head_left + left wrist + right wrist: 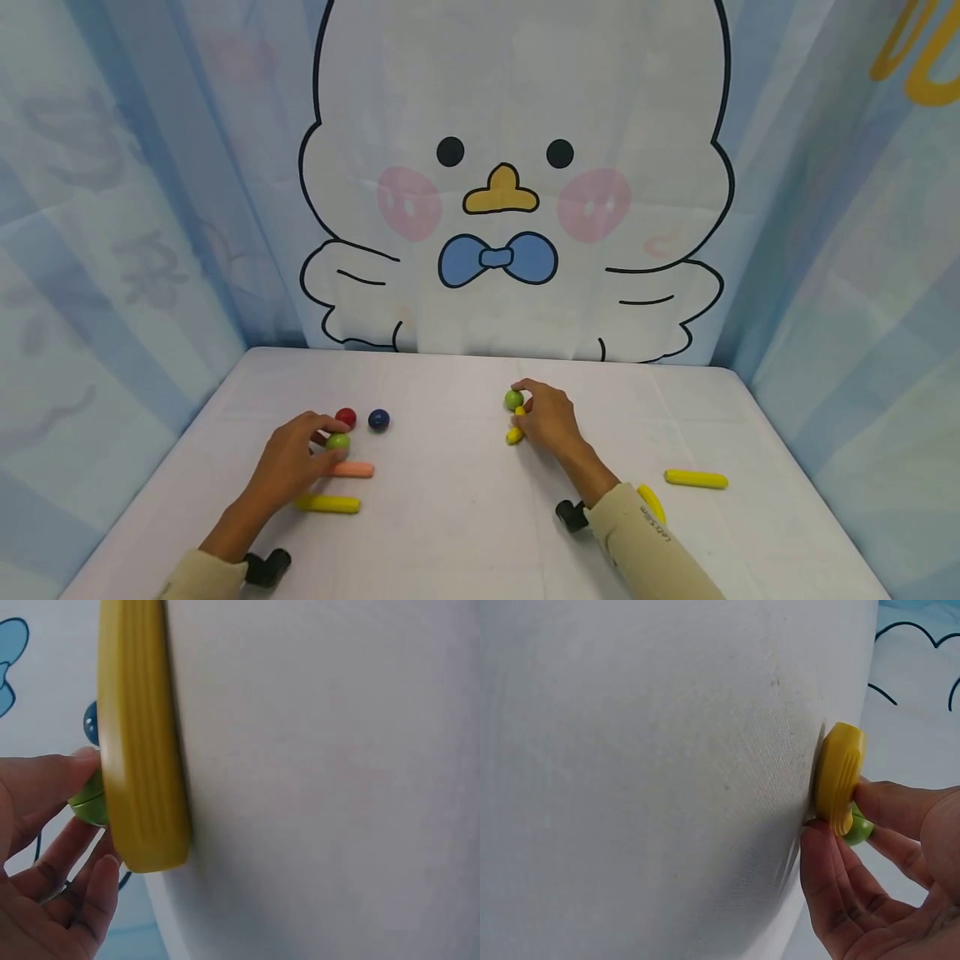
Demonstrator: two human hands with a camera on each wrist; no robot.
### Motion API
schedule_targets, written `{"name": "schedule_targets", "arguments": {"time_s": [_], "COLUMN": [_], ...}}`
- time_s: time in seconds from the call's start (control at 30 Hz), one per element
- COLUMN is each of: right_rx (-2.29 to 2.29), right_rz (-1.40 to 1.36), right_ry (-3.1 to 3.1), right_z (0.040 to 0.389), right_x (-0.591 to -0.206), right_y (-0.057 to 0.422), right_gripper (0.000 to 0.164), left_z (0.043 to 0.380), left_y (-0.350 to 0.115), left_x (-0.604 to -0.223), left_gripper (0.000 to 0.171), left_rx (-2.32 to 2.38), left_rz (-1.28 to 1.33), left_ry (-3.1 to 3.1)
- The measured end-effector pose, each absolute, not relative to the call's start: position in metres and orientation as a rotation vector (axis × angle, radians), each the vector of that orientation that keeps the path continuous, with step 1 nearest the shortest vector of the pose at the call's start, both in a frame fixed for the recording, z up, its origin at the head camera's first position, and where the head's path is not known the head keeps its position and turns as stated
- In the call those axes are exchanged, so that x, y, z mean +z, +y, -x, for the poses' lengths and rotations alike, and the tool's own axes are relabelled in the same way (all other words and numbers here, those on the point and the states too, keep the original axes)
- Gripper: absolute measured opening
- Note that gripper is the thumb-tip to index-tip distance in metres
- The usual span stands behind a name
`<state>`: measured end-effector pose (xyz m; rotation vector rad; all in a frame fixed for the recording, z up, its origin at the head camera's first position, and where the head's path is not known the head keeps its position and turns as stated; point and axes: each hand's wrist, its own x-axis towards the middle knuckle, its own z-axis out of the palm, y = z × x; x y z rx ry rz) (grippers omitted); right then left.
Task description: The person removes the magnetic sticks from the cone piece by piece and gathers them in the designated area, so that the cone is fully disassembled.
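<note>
My left hand [296, 458] pinches a small green ball [338, 442] between thumb and fingers. In the left wrist view that green ball [90, 804] shows a seam and is partly hidden by a ribbed yellow stick [146, 750]. A red ball [346, 417] and a dark blue ball [378, 420] lie just beyond this hand. On the right, my right hand [553, 423] holds a short, ribbed yellow piece [840, 780] by thumb and fingers, low at the table. Another green ball [513, 400] sits right beside it, under the curved index finger; whether the finger touches it, I cannot tell.
An orange-pink stick [352, 470] and a yellow stick [330, 504] lie near the left hand. Beside the right sleeve is a curved yellow piece [652, 503], partly covered. Further right lies a yellow stick [696, 478]. A printed curtain [517, 317] stands behind the white table [450, 542].
</note>
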<state>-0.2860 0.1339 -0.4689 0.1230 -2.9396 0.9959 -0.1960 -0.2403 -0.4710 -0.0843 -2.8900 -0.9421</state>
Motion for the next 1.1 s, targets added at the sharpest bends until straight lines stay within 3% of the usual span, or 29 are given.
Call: {"name": "schedule_targets", "arguments": {"time_s": [0.67, 1.1], "right_rx": [0.981, 1.023], "right_rz": [-0.121, -0.177], "right_ry": [-2.973, -2.968], "right_z": [0.285, 0.277], "right_x": [-0.468, -0.467], "right_y": [0.135, 0.135], "right_gripper": [0.052, 0.053], "left_z": [0.199, 0.193], "left_y": [-0.245, -0.223], "left_x": [-0.474, -0.453], "left_gripper": [0.031, 0.032], "left_rx": [-0.932, -0.838], "left_rz": [0.056, 0.175], "left_ry": [-2.905, -2.751]}}
